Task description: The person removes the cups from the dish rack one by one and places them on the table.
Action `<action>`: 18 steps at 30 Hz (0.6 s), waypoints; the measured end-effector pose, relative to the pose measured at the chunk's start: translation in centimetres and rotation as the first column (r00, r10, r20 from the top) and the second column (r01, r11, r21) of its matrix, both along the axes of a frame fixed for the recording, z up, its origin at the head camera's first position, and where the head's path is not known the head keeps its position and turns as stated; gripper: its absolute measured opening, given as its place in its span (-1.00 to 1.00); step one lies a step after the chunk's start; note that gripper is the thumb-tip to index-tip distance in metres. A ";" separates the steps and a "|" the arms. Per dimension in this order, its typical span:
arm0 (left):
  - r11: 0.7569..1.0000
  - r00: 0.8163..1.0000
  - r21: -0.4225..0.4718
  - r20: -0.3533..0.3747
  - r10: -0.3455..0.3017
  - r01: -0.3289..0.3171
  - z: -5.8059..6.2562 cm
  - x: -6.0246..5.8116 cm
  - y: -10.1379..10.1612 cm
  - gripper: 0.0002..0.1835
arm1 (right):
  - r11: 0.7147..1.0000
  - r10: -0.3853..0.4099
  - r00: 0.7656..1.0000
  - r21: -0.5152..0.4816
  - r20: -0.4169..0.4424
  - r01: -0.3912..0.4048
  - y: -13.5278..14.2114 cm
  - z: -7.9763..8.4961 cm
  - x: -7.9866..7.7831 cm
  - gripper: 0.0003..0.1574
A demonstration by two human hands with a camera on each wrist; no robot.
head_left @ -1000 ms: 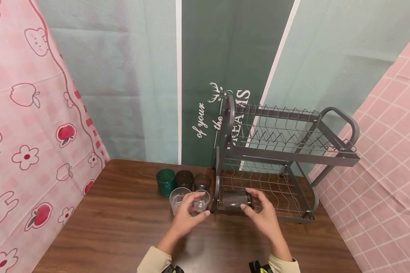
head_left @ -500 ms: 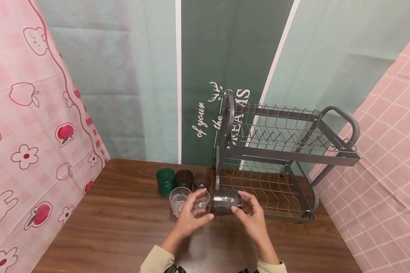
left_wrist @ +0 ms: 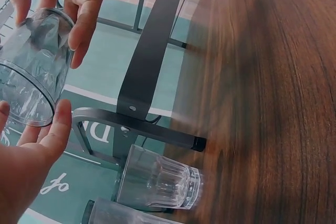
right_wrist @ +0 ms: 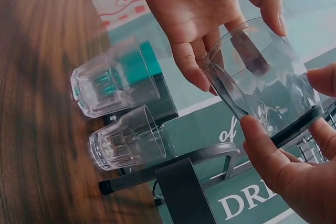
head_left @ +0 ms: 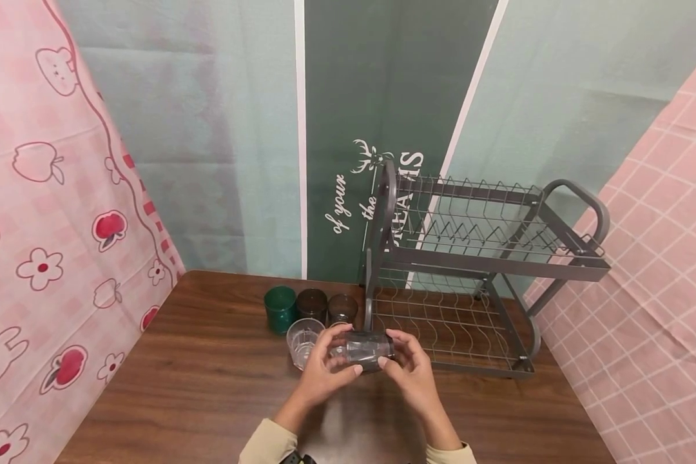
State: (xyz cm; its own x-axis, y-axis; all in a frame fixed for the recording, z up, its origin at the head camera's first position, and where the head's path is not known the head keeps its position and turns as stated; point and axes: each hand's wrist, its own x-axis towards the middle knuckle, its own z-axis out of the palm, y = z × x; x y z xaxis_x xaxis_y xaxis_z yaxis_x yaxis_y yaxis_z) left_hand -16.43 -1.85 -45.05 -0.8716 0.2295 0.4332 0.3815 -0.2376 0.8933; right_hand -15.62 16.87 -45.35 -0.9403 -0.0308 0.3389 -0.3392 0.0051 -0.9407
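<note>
A grey-tinted clear drinking glass [head_left: 367, 348] lies sideways in the air between both hands, above the table in front of the rack's left end. My right hand [head_left: 415, 374] grips its base end with thumb and fingers. Around the rim end, my left hand [head_left: 322, 375] holds it with curled fingers and thumb. In the right wrist view, the glass [right_wrist: 265, 82] has its mouth turned to the left hand [right_wrist: 197, 19]. Close behind the left hand stand a larger clear glass [head_left: 303, 340] and a small clear glass [right_wrist: 128, 140], mostly hidden in the head view.
A green glass [head_left: 281, 312], a dark brown glass [head_left: 311, 305] and a grey glass [head_left: 343, 309] stand in a row at the back. To their right is a two-tier dark metal dish rack [head_left: 487, 261]. All stand on a wooden table [head_left: 197, 374] before hanging cloths.
My right hand has carried the grey glass leftward, out from the rack's lower left corner. My left hand has shifted slightly right and now holds the rim end.
</note>
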 end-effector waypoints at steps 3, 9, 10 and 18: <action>1.000 1.000 0.014 -0.021 -0.011 0.011 -0.4 -0.3 0.0 -0.32 | 1.000 0.005 1.000 0.003 0.013 -0.005 0.0 0.1 0.0 -0.42; 1.000 0.999 0.018 -0.038 0.016 -0.015 -2.2 -1.0 -0.2 -0.28 | 0.996 0.051 0.999 0.073 0.017 -0.052 0.2 0.5 0.1 -0.28; 1.000 0.999 0.017 -0.040 0.027 -0.026 -2.4 -1.0 -0.3 -0.28 | 0.994 0.054 0.998 0.089 0.012 -0.054 0.3 0.6 0.1 -0.26; 0.998 0.998 -0.014 -0.012 0.058 -0.058 -2.0 -0.9 -0.8 -0.29 | 0.989 0.036 0.999 0.147 -0.019 -0.033 0.5 1.1 0.0 -0.34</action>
State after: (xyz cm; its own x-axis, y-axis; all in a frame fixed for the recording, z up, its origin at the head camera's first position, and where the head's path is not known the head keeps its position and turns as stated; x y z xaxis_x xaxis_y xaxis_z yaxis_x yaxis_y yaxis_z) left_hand -17.38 -2.68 -47.01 -0.8785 0.1852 0.4405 0.4046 -0.2022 0.8919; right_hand -15.60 17.36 -44.23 -0.9305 -0.1141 0.3481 -0.3614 0.1304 -0.9232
